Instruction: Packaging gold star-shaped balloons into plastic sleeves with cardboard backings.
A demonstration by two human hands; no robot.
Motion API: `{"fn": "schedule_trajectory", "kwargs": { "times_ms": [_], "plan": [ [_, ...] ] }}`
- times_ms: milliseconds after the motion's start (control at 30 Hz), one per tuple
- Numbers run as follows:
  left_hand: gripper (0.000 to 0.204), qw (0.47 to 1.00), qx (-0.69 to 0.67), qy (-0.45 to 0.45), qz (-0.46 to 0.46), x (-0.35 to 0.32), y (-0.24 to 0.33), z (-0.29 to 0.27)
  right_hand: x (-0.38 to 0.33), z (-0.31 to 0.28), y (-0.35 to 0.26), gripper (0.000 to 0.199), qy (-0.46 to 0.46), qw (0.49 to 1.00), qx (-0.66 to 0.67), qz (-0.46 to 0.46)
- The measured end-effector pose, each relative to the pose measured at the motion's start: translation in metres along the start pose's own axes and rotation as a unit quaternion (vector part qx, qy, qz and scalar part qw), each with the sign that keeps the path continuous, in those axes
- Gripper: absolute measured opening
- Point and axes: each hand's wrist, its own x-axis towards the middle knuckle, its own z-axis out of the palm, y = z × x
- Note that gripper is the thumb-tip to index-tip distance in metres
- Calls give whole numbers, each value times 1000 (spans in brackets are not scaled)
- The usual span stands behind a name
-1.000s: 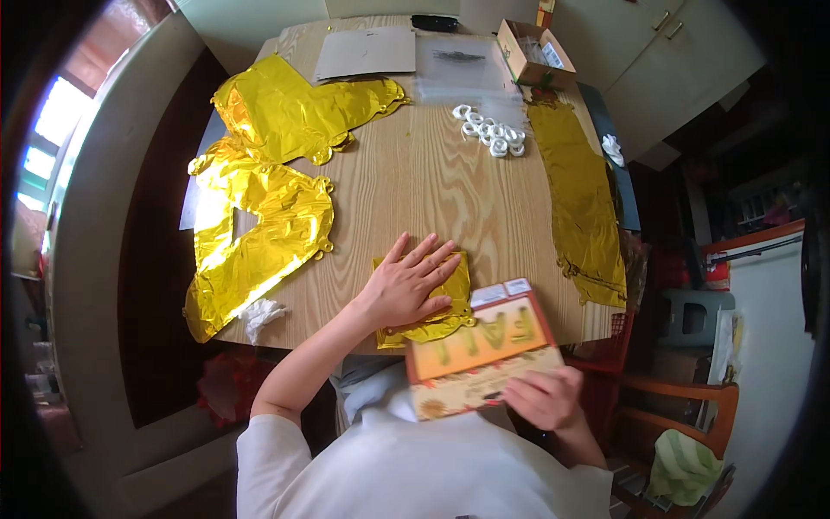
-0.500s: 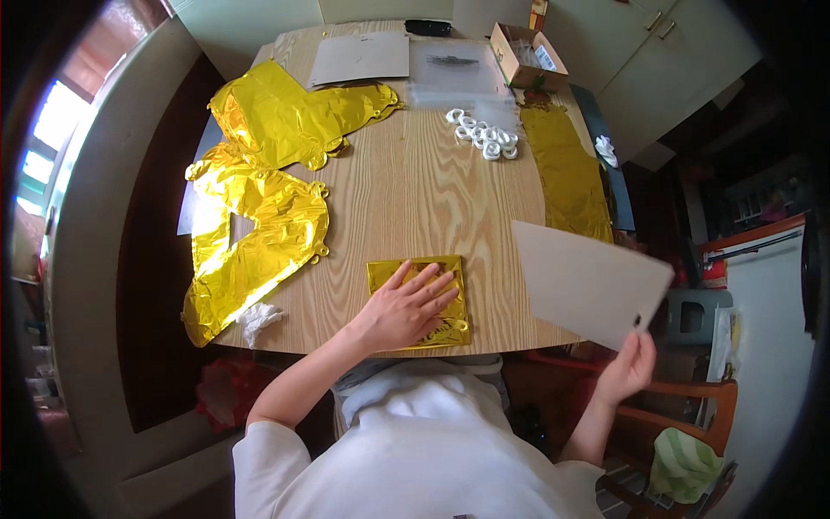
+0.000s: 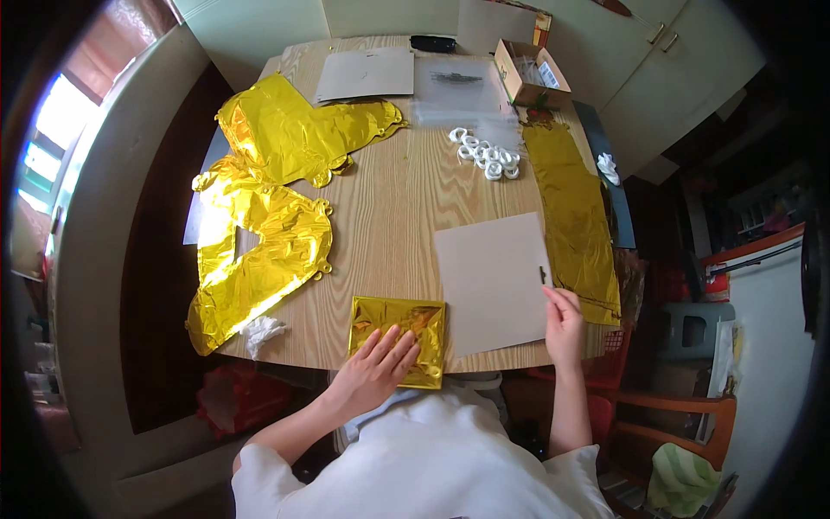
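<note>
We see shiny, creased metallic foil on the gold packet (image 3: pixel 426 330). The pale card (image 3: pixel 491 285) looks matt, smooth and papery; the tabletop (image 3: pixel 402 225) shows wood grain.

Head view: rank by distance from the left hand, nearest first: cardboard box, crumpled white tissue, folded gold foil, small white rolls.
1. Folded gold foil: under the left hand.
2. Crumpled white tissue: left, near table edge.
3. Small white rolls: ahead, right.
4. Cardboard box: far end, right.

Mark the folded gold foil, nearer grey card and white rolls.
Folded gold foil (image 3: pixel 421 318): head view, upper surface, uncovered.
Nearer grey card (image 3: pixel 493 285): head view, middle of face.
White rolls (image 3: pixel 493 163): head view, roll rim, mid-pile.
</note>
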Motion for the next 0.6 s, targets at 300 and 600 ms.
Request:
{"fn": "schedule_trajectory", "kwargs": {
  "times_ms": [300, 600],
  "plan": [
    [46, 910, -349, -2, -226, -41, -42, -60, -11, 44, -23, 30, -77, 992, -75, -59],
    [35, 261, -907, 79, -321, 34, -45, -21, -22, 60, -38, 33, -126, 984, -115, -58]
  ]
}}
